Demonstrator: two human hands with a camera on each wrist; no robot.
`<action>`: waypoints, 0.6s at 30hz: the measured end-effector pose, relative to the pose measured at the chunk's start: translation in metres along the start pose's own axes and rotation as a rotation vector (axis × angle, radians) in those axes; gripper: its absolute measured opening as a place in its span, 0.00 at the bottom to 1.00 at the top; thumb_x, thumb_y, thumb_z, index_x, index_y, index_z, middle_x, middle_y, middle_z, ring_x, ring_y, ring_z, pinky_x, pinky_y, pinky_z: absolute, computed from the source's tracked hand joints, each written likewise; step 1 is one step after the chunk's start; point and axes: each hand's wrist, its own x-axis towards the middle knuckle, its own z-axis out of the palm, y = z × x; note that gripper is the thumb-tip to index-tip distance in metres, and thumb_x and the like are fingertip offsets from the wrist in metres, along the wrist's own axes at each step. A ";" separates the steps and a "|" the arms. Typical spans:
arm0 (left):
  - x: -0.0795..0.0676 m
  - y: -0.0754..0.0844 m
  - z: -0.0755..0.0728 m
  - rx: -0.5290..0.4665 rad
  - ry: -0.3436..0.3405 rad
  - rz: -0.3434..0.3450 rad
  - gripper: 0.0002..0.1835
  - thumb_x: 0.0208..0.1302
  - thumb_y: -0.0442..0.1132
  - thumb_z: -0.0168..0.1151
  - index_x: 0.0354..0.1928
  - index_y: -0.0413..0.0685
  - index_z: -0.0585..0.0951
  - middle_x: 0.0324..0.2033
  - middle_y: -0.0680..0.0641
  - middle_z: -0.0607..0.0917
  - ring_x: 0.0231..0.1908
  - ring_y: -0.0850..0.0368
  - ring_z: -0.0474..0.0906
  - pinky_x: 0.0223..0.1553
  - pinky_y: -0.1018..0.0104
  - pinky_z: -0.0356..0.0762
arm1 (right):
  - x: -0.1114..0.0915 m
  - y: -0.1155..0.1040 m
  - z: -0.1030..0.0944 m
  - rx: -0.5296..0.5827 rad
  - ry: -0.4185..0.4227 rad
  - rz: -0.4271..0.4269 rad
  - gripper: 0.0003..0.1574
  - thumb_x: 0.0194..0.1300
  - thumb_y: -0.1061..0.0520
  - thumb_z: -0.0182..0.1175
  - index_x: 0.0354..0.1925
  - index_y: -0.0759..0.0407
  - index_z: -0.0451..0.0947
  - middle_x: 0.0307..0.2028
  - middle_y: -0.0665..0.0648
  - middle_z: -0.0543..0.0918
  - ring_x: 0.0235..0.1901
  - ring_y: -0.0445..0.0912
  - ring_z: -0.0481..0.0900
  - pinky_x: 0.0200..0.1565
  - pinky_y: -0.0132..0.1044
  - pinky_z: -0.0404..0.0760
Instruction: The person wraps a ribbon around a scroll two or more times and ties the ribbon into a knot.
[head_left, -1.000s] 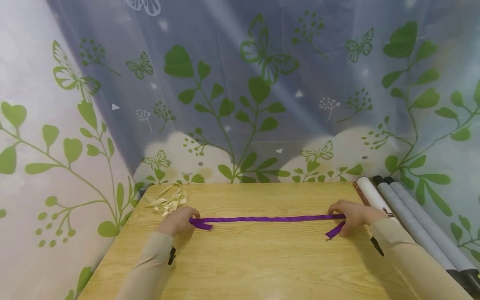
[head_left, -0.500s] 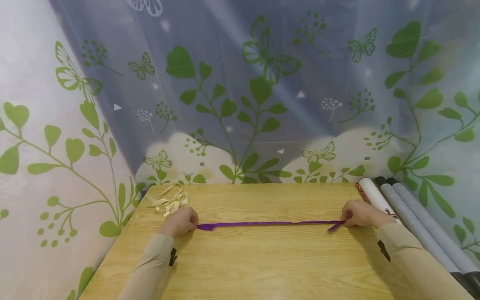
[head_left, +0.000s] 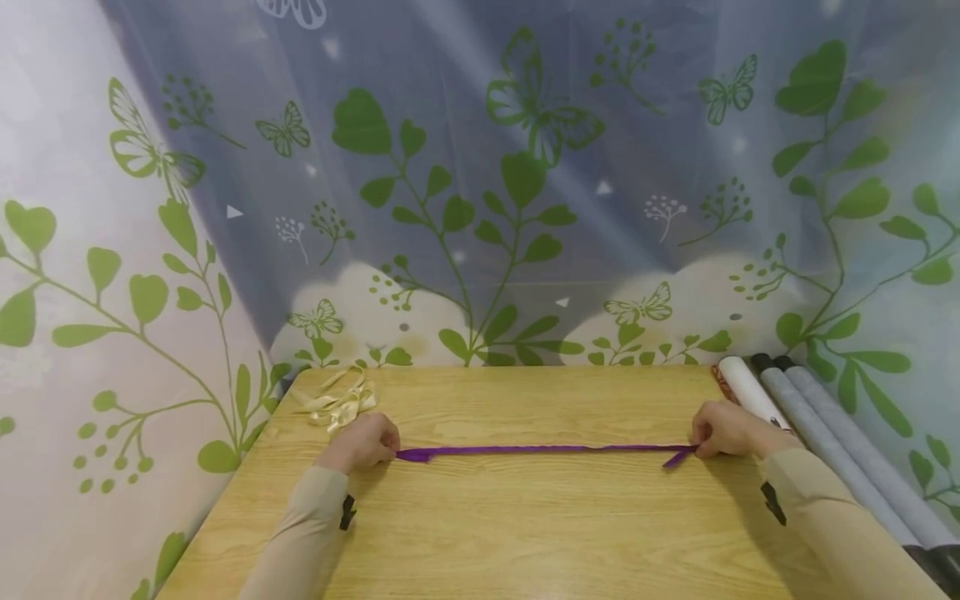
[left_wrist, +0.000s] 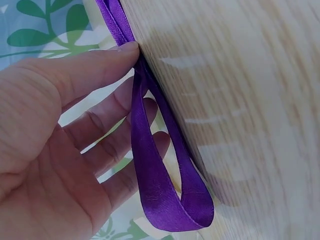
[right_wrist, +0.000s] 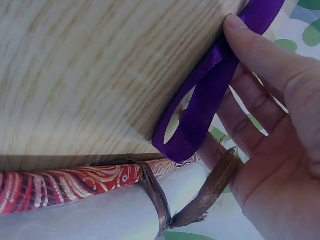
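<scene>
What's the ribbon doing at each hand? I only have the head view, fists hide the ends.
Observer: At the left hand, the purple ribbon doubles back into a loop; the thumb pinches it where the two strands meet.
Operator: Same on the right?
Observer: Yes. The right hand pinches a matching loop, its fold hanging toward the table edge.
Operator: Anything near that right loop?
Observer: A white paper roll with a red patterned roll beside it, bound by a brown band. The loop hangs just above them; I cannot tell if it touches.
</scene>
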 end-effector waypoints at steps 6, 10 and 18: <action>-0.002 -0.002 0.000 -0.005 0.009 0.001 0.09 0.56 0.27 0.66 0.22 0.47 0.82 0.18 0.55 0.78 0.22 0.59 0.71 0.27 0.66 0.69 | 0.001 0.000 0.000 -0.005 0.006 -0.008 0.11 0.47 0.62 0.75 0.21 0.55 0.80 0.24 0.45 0.80 0.26 0.35 0.70 0.31 0.32 0.71; -0.002 -0.003 0.000 -0.029 0.000 0.005 0.09 0.55 0.27 0.65 0.22 0.47 0.82 0.18 0.55 0.78 0.22 0.59 0.71 0.26 0.66 0.69 | 0.000 0.000 0.000 0.006 -0.008 0.003 0.11 0.47 0.62 0.75 0.21 0.55 0.80 0.24 0.45 0.80 0.26 0.35 0.70 0.31 0.32 0.71; -0.001 -0.003 -0.001 -0.030 -0.013 0.040 0.07 0.54 0.27 0.67 0.24 0.46 0.82 0.20 0.54 0.80 0.24 0.59 0.72 0.28 0.66 0.70 | -0.004 0.004 0.002 0.025 -0.036 0.014 0.11 0.45 0.61 0.75 0.21 0.55 0.80 0.24 0.44 0.80 0.26 0.35 0.70 0.31 0.31 0.71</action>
